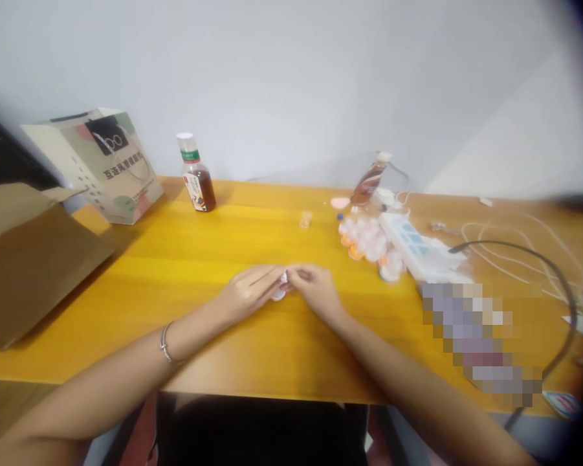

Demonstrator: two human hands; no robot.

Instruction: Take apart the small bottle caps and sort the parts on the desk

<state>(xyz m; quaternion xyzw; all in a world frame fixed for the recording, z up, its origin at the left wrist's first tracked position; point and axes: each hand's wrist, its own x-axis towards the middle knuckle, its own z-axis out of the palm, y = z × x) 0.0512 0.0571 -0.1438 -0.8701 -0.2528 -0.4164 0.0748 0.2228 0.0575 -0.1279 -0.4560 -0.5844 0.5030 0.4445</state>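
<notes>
- My left grip [252, 289], fingers pressed together, closes on a small white piece [278, 295] just below the frame's centre.
- My right grip [315, 285] pinches the same small white piece, partly hidden by my fingers.
- On the bench [272, 362], a white-capped drink bottle [198, 188] stands upper left; blurred white-and-orange pieces [366, 238] cluster right of centre.

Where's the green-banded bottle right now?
In the head view, the green-banded bottle stands left of centre toward the back of the table, just right of the printed paper bag.
</notes>
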